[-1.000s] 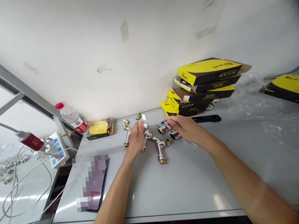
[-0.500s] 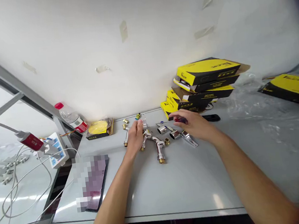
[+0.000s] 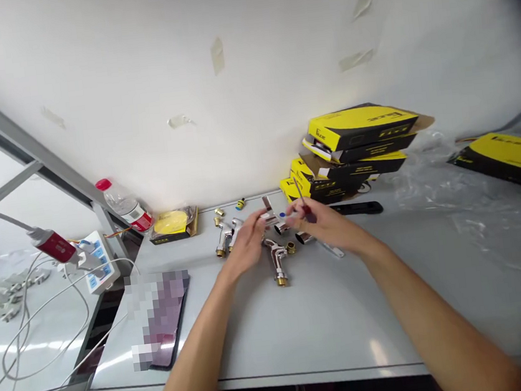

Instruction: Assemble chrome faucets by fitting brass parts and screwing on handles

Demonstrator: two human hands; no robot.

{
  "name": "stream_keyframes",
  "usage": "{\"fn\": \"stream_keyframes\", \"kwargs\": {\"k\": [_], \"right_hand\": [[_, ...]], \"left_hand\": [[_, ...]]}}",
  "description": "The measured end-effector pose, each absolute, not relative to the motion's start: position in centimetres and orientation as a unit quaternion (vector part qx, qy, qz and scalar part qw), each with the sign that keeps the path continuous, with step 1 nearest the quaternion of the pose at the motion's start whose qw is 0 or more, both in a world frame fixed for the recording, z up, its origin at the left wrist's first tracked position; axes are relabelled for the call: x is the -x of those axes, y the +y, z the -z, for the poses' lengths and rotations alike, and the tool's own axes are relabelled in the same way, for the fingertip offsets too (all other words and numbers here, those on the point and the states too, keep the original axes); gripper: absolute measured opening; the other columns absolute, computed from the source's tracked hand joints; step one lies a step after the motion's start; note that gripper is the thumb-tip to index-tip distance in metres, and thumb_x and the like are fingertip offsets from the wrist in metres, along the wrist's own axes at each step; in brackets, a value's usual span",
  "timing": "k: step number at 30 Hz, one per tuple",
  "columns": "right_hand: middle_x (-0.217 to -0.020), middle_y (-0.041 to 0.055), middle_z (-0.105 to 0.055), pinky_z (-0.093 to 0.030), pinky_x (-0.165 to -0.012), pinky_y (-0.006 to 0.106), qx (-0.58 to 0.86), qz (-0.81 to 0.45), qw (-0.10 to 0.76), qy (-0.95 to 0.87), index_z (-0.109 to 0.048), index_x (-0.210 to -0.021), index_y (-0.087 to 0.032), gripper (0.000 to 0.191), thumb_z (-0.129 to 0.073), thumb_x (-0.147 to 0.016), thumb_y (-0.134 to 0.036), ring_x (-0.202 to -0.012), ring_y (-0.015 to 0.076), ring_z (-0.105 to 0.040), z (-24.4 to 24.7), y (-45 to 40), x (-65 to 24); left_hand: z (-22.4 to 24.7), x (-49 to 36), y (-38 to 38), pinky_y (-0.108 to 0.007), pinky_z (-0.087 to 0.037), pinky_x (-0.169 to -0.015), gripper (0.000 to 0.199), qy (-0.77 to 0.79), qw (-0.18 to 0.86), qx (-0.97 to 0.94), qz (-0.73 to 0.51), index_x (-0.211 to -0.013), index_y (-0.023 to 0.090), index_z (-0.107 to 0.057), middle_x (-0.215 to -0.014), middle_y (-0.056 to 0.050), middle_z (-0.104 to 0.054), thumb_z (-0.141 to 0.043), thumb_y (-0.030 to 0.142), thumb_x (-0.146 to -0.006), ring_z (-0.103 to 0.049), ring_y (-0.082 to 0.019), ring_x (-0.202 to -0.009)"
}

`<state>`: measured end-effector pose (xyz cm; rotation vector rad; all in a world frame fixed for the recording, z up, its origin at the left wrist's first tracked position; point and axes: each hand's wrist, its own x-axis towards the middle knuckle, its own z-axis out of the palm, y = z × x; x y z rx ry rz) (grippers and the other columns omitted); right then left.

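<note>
Phone screen (image 3: 164, 319) pixelated beyond reading

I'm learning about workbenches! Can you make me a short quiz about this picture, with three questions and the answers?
1. Which hand is holding the red-handled screwdriver?
2. True or false: the stack of yellow-and-black boxes is to the left of the plastic bottle.
3. Fill in the blank: the cap on the bottle is ___.

Key:
1. The right hand
2. False
3. Red
</note>
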<state>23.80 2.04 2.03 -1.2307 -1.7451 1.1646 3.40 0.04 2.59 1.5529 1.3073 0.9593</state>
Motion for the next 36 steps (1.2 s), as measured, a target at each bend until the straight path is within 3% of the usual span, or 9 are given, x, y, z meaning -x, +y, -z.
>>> {"fn": "stream_keyframes", "kwargs": {"k": [2, 6, 11, 15, 19, 23, 27, 32, 36], "right_hand": [[-0.082, -0.0005, -0.053, -0.043, -0.066, 0.025, 0.446, -0.469, 0.319, -0.692, -0.036, -0.077, -0.021, 0.048, -0.061, -0.08, -0.062, -0.071, 0.0115, -0.047, -2.0, 1.8, -23.4], [-0.074, -0.0034, -0.045, -0.04, -0.06, 0.024, 0.476, -0.48, 0.293, -0.677, -0.033, -0.078, -0.022, 0.048, -0.059, -0.08, -0.062, -0.066, 0.011, -0.047, -1.9, 2.1, -24.3], [-0.073, -0.0022, -0.051, -0.037, -0.058, 0.024, 0.578, -0.355, 0.262, -0.687, -0.035, -0.077, -0.021, 0.042, -0.061, -0.076, -0.054, -0.063, 0.0112, -0.043, -0.9, 3.4, -27.0], [-0.102, 0.0068, -0.066, -0.045, -0.072, 0.03, 0.563, -0.377, 0.256, -0.69, -0.035, -0.073, -0.021, 0.033, -0.061, -0.072, -0.04, -0.078, 0.0163, -0.057, -0.2, 3.8, -27.5], [-0.125, 0.0123, -0.061, -0.048, -0.083, 0.036, 0.561, -0.376, 0.292, -0.677, -0.035, -0.073, -0.021, 0.026, -0.056, -0.074, -0.037, -0.094, 0.0222, -0.063, -0.6, 3.7, -27.0], [-0.11, 0.0125, -0.066, -0.049, -0.088, 0.041, 0.589, -0.351, 0.313, -0.657, -0.047, -0.084, -0.021, 0.017, -0.051, -0.076, -0.035, -0.098, 0.0258, -0.063, -1.2, 3.7, -27.3], [-0.105, 0.0111, -0.068, -0.049, -0.088, 0.041, 0.578, -0.373, 0.29, -0.665, -0.057, -0.101, -0.02, 0.029, -0.05, -0.075, -0.032, -0.096, 0.0259, -0.063, -1.1, 3.8, -28.3], [-0.104, 0.0089, -0.068, -0.049, -0.09, 0.042, 0.61, -0.37, 0.253, -0.654, -0.063, -0.099, -0.021, 0.031, -0.055, -0.076, -0.04, -0.099, 0.0258, -0.063, -0.1, 4.2, -30.4], [-0.09, 0.0076, -0.069, -0.052, -0.081, 0.037, 0.624, -0.394, 0.218, -0.639, -0.066, -0.093, -0.02, 0.029, -0.061, -0.068, -0.033, -0.087, 0.0219, -0.064, 1.1, 4.8, -32.3]], "left_hand": [[-2.6, -3.8, -0.4, -0.031, -0.047, -0.089, 0.041, 0.484, 0.407, -0.696, -0.341, -0.128, 0.02, -0.055, -0.103, -0.008, -0.069, -0.042, 0.042, -0.097, -0.062, -0.019, -0.097], [-2.3, -3.9, -0.7, -0.031, -0.045, -0.073, 0.042, 0.489, 0.354, -0.75, -0.27, -0.123, 0.019, -0.053, -0.075, -0.002, -0.064, -0.035, 0.047, -0.099, -0.058, -0.017, -0.071], [-1.7, -3.1, 0.0, -0.039, -0.04, -0.093, 0.031, 0.522, 0.21, -0.795, -0.228, -0.108, 0.021, -0.061, -0.099, -0.006, -0.068, -0.045, 0.046, -0.097, -0.056, -0.023, -0.1], [-1.2, -2.0, 1.2, -0.042, -0.037, -0.099, 0.026, 0.61, 0.137, -0.731, -0.274, -0.115, 0.021, -0.06, -0.107, -0.007, -0.066, -0.049, 0.032, -0.095, -0.054, -0.024, -0.107], [-0.6, -0.7, 2.4, -0.044, -0.039, -0.097, 0.024, 0.708, 0.092, -0.617, -0.33, -0.111, 0.02, -0.061, -0.106, -0.008, -0.065, -0.053, 0.02, -0.089, -0.055, -0.026, -0.105], [-0.1, 0.5, 3.1, -0.046, -0.039, -0.098, 0.025, 0.745, 0.071, -0.571, -0.338, -0.111, 0.019, -0.061, -0.113, -0.012, -0.062, -0.052, 0.018, -0.087, -0.054, -0.03, -0.111], [0.6, 1.7, 3.6, -0.048, -0.039, -0.1, 0.032, 0.775, 0.076, -0.552, -0.298, -0.113, 0.023, -0.06, -0.117, -0.012, -0.06, -0.056, 0.015, -0.081, -0.052, -0.032, -0.117], [1.7, 3.3, 4.2, -0.043, -0.046, -0.097, 0.036, 0.756, 0.13, -0.573, -0.288, -0.114, 0.02, -0.058, -0.115, -0.013, -0.058, -0.058, 0.013, -0.078, -0.056, -0.027, -0.11], [2.1, 4.3, 4.5, -0.038, -0.048, -0.092, 0.035, 0.742, 0.177, -0.564, -0.317, -0.115, 0.017, -0.055, -0.099, -0.009, -0.059, -0.053, 0.013, -0.08, -0.06, -0.022, -0.097]]}}
